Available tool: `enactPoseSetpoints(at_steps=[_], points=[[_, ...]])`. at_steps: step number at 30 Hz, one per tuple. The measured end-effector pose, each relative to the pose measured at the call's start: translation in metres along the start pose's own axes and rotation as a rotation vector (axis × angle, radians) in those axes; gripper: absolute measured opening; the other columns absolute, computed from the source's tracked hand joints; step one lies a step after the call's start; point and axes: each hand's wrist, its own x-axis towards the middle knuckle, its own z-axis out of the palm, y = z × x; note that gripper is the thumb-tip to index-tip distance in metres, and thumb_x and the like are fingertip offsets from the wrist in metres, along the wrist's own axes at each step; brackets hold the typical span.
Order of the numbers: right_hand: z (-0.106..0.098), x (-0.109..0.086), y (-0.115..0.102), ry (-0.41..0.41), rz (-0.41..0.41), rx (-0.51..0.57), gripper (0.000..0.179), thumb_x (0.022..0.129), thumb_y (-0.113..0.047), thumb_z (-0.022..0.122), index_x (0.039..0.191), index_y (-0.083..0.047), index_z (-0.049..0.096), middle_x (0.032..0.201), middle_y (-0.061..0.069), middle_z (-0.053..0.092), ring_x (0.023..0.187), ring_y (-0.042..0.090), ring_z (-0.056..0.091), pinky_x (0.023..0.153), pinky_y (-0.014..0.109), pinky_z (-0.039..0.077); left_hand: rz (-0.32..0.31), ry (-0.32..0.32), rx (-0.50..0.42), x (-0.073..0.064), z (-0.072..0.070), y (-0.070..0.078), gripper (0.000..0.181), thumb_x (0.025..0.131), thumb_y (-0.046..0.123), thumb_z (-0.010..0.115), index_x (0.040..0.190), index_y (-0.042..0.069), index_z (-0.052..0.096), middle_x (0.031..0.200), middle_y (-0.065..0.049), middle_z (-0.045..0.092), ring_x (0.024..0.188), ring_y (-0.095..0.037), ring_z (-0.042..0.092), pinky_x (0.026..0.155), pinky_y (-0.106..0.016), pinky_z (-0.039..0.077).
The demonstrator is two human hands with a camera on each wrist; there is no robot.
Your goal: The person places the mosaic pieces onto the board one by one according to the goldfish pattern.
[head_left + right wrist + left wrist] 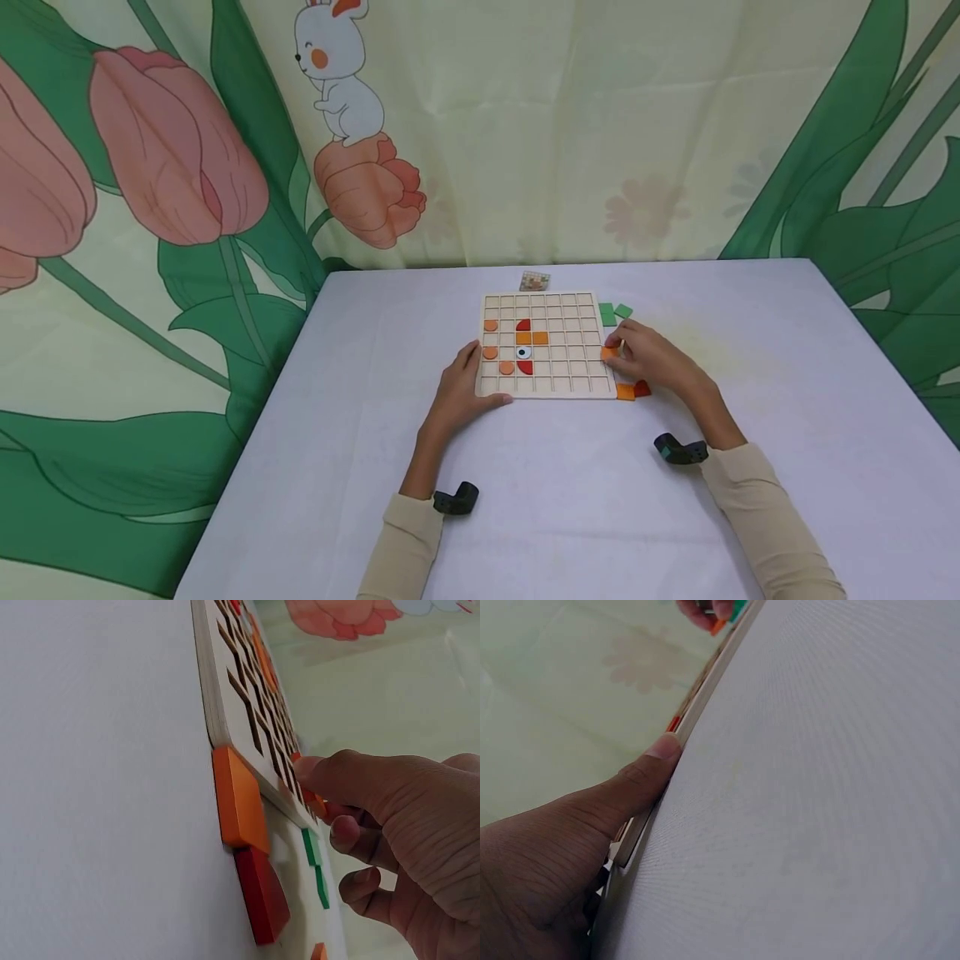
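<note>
A pale wooden grid board [573, 358] lies on the table. My left hand [459, 390] grips its near left corner, the thumb [649, 769] along the near edge and the fingers at the left side. At the right edge of the board, my right hand [654, 354] pinches an orange tile [609, 353] between thumb and fingers. Set in the grid are several light orange discs [490, 352], two orange squares [540, 337], two red quarter-round pieces [524, 367] and a white disc with a black dot [523, 352].
Beside the board's near right corner lie an orange square tile [240, 799] and a dark red piece [262, 896]. Two green tiles [607, 314] are by its far right corner. Behind the board is a small patterned card [535, 281]. A printed curtain [525, 125] hangs beyond the table.
</note>
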Motion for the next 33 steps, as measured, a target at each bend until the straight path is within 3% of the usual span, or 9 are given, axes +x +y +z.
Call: enactPoseSetpoints(at_steps=[5,11,21,33], points=[[0.012,0.011,-0.010,-0.006,-0.043,0.027,0.028,0.097,-0.017,0.077,0.114,0.003,0.071,0.108,0.015,0.059,0.074,0.017,0.049,0.061,0.024,0.040,-0.002,0.002,-0.002,0.000,0.001,-0.001,0.116,0.081,0.045,0.092,0.170,0.010,0.026,0.174,-0.012,0.031,0.157,-0.033,0.038,0.126,-0.050,0.039],[0.028,0.025,-0.024,-0.009,-0.113,0.066,0.027,0.097,-0.018,0.078,0.114,0.002,0.072,0.102,0.010,0.059,0.078,0.016,0.049,0.065,0.023,0.041,-0.001,0.003,0.000,0.000,0.002,-0.002,0.117,0.081,0.047,0.092,0.170,0.009,0.025,0.174,-0.012,0.030,0.157,-0.034,0.038,0.125,-0.051,0.040],[0.041,0.042,-0.052,-0.005,-0.150,0.037,0.027,0.099,-0.021,0.077,0.116,0.000,0.073,0.111,0.010,0.065,0.089,0.019,0.055,0.080,0.031,0.052,-0.006,-0.001,0.002,-0.001,0.000,0.000,0.116,0.082,0.047,0.091,0.170,0.009,0.026,0.174,-0.013,0.030,0.158,-0.035,0.036,0.126,-0.052,0.039],[0.048,0.049,-0.066,0.003,-0.167,0.005,0.029,0.100,-0.019,0.076,0.120,0.002,0.073,0.117,0.012,0.065,0.099,0.024,0.061,0.092,0.039,0.058,0.009,-0.002,0.015,-0.001,0.000,-0.001,0.116,0.082,0.049,0.091,0.169,0.008,0.026,0.174,-0.015,0.031,0.157,-0.036,0.037,0.125,-0.051,0.040]])
